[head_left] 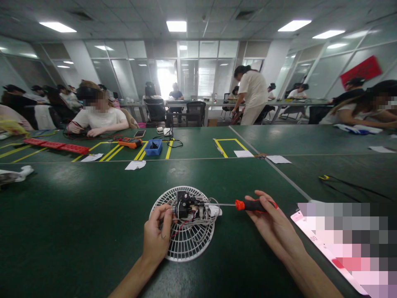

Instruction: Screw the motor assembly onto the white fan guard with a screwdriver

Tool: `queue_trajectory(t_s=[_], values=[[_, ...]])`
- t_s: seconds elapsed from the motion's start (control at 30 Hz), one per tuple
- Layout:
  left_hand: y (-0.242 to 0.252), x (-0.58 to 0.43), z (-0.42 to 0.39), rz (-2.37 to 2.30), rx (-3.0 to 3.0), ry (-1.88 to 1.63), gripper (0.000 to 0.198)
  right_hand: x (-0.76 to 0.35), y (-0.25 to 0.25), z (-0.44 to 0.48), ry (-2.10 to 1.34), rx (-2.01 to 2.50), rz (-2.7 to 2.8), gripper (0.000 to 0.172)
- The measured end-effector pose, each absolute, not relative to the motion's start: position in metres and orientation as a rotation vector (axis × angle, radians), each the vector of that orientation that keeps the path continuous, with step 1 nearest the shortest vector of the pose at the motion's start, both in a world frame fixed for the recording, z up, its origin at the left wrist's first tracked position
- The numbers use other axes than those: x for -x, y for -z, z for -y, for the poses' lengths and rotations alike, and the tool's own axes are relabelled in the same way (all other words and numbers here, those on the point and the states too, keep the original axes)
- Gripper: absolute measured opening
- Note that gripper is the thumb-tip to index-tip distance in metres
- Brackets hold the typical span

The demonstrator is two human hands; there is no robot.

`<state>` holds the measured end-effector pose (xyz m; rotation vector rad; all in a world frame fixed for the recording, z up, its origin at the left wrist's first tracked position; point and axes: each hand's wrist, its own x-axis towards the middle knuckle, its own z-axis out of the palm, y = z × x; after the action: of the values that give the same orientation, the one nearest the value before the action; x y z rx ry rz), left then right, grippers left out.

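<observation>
Left hand: your left hand (pixel 156 238) grips the black motor (pixel 186 205) on the white fan grille (pixel 182 244).
Right hand: your right hand (pixel 273 221) grasps the red-handled screwdriver (pixel 248 205), tip at the motor.
Grille: flat on the near green table (pixel 77 215).
Far left: 1 blue tray (pixel 153 147).

Left forearm: bare, comes in from the bottom edge, slanting up toward the white fan grille (pixel 186 248).
Left hand (pixel 156 240): over the grille's near-left rim, fingers curled, tips pinching the motor unit (pixel 186 205) at the grille's centre.
Right forearm: bare, comes in from the lower right, clear of the grille.
Right hand (pixel 273 225): just right of the grille, fingers closed over the screwdriver (pixel 252 205) handle.
</observation>
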<state>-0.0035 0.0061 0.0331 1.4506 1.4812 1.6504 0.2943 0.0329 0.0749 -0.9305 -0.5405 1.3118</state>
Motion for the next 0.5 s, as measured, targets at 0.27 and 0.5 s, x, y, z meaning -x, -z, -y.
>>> queue_trajectory(t_s=[0.27, 0.5], values=[[-0.029, 0.006, -0.008, -1.438, -1.389, -1.641, 0.031, -0.299, -0.079, -0.033, -1.362, 1.031, 0.666, 0.047], [-0.027, 0.009, -0.008, -1.394, -1.401, -1.624, 0.03, -0.303, -0.075, -0.036, -1.284, 1.021, 0.694, 0.029]])
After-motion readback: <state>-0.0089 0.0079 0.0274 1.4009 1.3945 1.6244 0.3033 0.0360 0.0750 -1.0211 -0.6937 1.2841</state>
